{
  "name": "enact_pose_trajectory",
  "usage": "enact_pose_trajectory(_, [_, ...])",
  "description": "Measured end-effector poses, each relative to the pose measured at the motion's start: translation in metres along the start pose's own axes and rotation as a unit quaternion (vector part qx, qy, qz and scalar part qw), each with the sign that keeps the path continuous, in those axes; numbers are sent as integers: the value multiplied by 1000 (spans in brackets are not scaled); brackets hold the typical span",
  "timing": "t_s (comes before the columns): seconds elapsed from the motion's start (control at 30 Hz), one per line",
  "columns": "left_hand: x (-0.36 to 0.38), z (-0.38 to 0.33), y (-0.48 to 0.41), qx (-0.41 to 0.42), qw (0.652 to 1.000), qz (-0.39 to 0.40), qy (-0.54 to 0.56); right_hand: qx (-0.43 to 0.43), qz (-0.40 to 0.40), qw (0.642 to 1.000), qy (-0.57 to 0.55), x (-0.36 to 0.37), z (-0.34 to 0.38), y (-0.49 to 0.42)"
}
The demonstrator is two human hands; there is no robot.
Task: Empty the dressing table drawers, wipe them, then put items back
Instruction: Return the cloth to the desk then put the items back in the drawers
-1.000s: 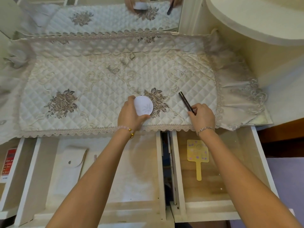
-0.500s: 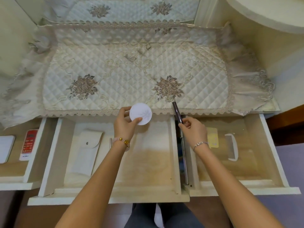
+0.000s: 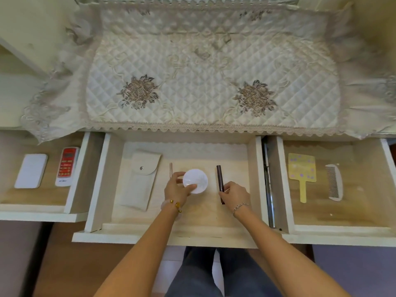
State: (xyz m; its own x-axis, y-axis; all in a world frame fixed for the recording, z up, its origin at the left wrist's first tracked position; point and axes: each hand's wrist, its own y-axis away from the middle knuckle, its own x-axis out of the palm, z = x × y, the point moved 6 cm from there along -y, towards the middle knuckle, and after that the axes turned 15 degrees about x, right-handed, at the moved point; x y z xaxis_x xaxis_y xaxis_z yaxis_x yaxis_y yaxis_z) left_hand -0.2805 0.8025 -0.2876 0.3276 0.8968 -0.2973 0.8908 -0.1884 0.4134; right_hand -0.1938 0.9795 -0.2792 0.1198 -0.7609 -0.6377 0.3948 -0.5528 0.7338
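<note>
Together our forearms stretched into the middle drawer point(image 3: 203, 214). Our left hand point(image 3: 176, 190) pinched the white compact point(image 3: 197, 182); our right hand point(image 3: 235, 196) gripped the dark pencil point(image 3: 219, 179).

Bedroom: dressing table point(image 3: 192, 236), comb point(image 3: 334, 183)

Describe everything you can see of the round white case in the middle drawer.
The round white case is a flat disc, glossy like plastic, with a faint leaf-like pattern on its lid. It faces up in the middle drawer, between a thin pinkish stick and a dark pencil. The left hand pinches its near-left edge.
</note>
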Motion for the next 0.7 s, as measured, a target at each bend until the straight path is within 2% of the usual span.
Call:
enact_pose_trajectory(0.3, [16,15,-12,29,994,61,-87,50,-4,998,23,17,-6,-21])
enact_pose_trajectory(0.47, [24,9,-14,65,980,76,-174,54,-12,998,24,19,-7,-22])
enact_pose_trajectory(0.7, [27,4,-12,77,966,92,-231,56,-17,998,31,17,-7,-19])
